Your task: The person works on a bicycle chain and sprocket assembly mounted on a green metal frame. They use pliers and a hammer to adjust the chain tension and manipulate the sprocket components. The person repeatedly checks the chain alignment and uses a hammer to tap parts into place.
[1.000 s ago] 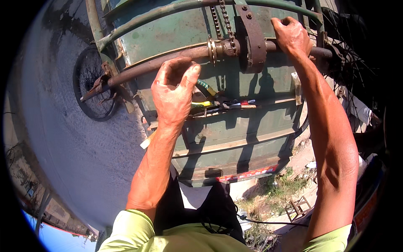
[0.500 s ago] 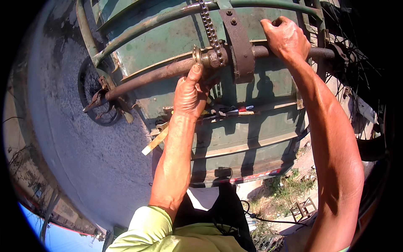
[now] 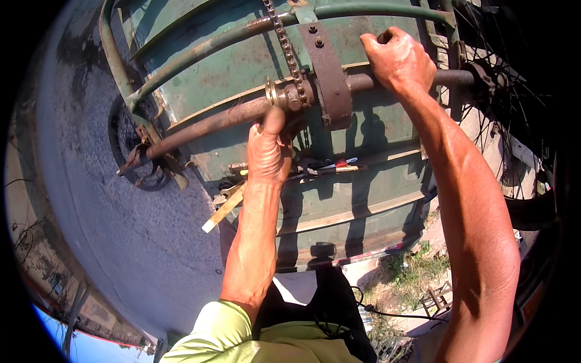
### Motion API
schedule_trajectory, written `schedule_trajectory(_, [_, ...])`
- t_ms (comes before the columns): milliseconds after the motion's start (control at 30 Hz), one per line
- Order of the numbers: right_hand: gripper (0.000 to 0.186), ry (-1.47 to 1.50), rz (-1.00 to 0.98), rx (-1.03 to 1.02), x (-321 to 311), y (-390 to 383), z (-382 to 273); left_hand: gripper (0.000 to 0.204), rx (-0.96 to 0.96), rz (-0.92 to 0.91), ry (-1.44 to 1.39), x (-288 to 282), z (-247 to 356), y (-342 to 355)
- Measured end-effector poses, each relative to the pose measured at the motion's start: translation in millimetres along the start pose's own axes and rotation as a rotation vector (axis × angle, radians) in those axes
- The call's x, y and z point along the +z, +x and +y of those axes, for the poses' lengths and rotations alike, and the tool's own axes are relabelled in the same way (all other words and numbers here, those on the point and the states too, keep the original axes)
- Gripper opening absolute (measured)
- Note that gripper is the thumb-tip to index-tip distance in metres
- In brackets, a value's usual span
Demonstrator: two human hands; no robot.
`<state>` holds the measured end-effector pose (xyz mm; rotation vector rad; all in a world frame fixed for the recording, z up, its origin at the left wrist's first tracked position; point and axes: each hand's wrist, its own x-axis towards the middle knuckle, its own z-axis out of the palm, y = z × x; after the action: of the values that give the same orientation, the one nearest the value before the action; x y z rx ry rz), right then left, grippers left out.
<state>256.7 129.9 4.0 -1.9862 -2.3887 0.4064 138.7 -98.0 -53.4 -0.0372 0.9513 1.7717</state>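
A rusty axle tube [image 3: 212, 125] crosses a green metal panel [image 3: 227, 78]. My left hand [image 3: 266, 151] reaches up to a brass-coloured ring [image 3: 273, 94] around the axle, its blurred thumb at the ring's lower edge. The other fingers curl out of sight behind. Right beside the ring, a chain [image 3: 284, 42] runs down to the axle's greasy middle. A dark metal strap [image 3: 330, 78] bolted at its top hangs over the tube. My right hand [image 3: 402, 60] is a closed fist over the axle, right of the strap; its palm side is hidden, so what it holds cannot be seen.
Several small tools [image 3: 327, 166] lie on the panel's ledge beyond my left wrist, near a pale flat strip [image 3: 224, 209]. A spoked wheel [image 3: 112, 139] stands at the left, with more spokes [image 3: 484, 115] at the right. A green tube frame [image 3: 206, 52] spans the top. A black cable [image 3: 393, 316] trails below.
The whole view has shifted slightly, so the axle and chain appear farther left and a little lower. My left thumb is now blurred at the ring; my right fist stays closed over the axle.
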Motion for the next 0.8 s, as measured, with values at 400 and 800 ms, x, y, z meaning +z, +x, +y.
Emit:
schedule_trajectory(400, [0.050,0.013,-0.008,0.002,-2,0,-3,0.060,0.014,-0.028,0.122,-12,0,1])
schedule_trajectory(800, [0.050,0.007,0.019,-0.013,2,1,0,0.040,0.027,-0.030,0.002,-24,-8,7])
